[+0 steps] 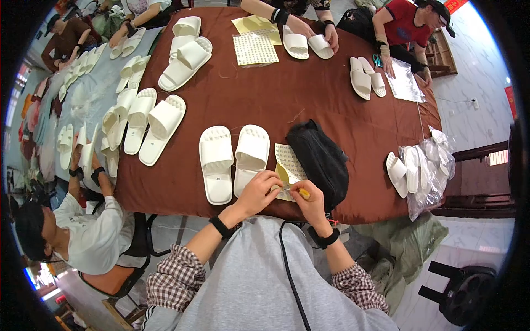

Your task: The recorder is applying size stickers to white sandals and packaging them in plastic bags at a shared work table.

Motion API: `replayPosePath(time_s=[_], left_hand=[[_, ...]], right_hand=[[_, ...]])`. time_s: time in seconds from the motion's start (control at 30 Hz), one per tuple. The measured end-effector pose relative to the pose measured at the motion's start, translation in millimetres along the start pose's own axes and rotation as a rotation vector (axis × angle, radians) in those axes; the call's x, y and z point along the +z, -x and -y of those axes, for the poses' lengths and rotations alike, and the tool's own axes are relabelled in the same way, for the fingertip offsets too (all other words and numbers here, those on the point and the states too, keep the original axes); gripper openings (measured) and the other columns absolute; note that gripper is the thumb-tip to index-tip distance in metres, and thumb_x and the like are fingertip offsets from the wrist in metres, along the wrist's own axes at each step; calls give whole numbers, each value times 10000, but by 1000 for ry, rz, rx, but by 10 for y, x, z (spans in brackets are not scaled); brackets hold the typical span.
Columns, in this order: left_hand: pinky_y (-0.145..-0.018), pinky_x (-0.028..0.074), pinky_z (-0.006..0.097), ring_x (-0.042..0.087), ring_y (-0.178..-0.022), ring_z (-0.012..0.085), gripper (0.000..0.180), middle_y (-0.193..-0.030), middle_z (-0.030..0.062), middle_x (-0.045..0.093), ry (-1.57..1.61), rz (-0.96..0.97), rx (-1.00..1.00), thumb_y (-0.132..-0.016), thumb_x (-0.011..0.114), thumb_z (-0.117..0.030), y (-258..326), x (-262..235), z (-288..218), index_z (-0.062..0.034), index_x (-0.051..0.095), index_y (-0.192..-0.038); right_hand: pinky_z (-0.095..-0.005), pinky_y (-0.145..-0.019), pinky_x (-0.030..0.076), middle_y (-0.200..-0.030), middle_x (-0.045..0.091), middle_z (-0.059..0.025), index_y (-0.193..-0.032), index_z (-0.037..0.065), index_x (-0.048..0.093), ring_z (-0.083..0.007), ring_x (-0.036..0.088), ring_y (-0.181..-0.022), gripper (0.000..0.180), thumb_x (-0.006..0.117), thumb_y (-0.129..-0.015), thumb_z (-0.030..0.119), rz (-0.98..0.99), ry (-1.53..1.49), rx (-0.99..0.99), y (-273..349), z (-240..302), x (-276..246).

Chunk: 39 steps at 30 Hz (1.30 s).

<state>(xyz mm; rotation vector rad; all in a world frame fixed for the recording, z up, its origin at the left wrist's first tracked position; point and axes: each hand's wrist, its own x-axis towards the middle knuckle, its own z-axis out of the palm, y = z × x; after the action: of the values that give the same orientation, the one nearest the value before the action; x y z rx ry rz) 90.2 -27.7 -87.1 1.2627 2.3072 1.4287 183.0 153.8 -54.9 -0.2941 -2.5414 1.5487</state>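
Observation:
My left hand is closed, its fingertips pinching the curled edge of a sticker sheet with a yellow backing. Close by, my right hand is closed around a small yellow-ended tool; its tip points toward my left fingers and is too small to make out. A white slipper lies sole down to the left. Beside it is its mate, partly covered by my left hand. A black fabric pouch rests against the sheet's right side.
The brown cloth-covered table carries more white slippers at left and bagged slippers at right. Across it, a person's hands hold slippers by another sticker sheet. Other people work at the left and far right.

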Motion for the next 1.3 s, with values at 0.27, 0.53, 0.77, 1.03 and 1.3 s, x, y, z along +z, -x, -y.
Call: replayPosePath(time_s=[0.27,0.53,0.77,1.03,1.3], left_hand=[[-841,483,256,578,-903,84,176,-968,2,622,861,130,-612,-1007,578,-181,115,-430,-270,-16,622,-1050],[-813,477,241,570,-887,69,84,-932,-7,610,815,-19,-638,-962,607,-109,216,-533,-327,-28,607,-988],[-728,479,246,563,-803,70,96,-865,-6,608,579,-102,-588,-935,634,-106,245,-529,-370,-17,607,-958],[-719,490,273,596,-788,128,128,-848,58,621,369,-172,-492,-887,657,-95,236,-564,-468,10,609,-940],[-773,501,293,625,-842,172,123,-912,88,626,344,-237,-454,-880,656,-73,236,-616,-503,15,617,-956]], right_hand=[[-357,-683,543,-939,674,-85,-932,54,655,-277,664,-817,245,748,-729,-45,-45,195,-475,-128,450,192],[-345,-699,532,-935,672,-99,-961,39,651,-272,662,-815,217,738,-774,-27,21,64,-377,-163,565,323],[-330,-748,518,-961,659,-125,-978,2,661,-262,661,-861,144,705,-843,26,92,-37,-209,-227,641,317],[-333,-720,505,-906,646,-117,-927,-1,640,-258,649,-820,119,707,-832,22,144,-73,-149,-241,692,347],[-350,-690,492,-856,622,-132,-912,-1,606,-293,625,-778,116,687,-833,24,182,-3,-183,-241,677,392]])
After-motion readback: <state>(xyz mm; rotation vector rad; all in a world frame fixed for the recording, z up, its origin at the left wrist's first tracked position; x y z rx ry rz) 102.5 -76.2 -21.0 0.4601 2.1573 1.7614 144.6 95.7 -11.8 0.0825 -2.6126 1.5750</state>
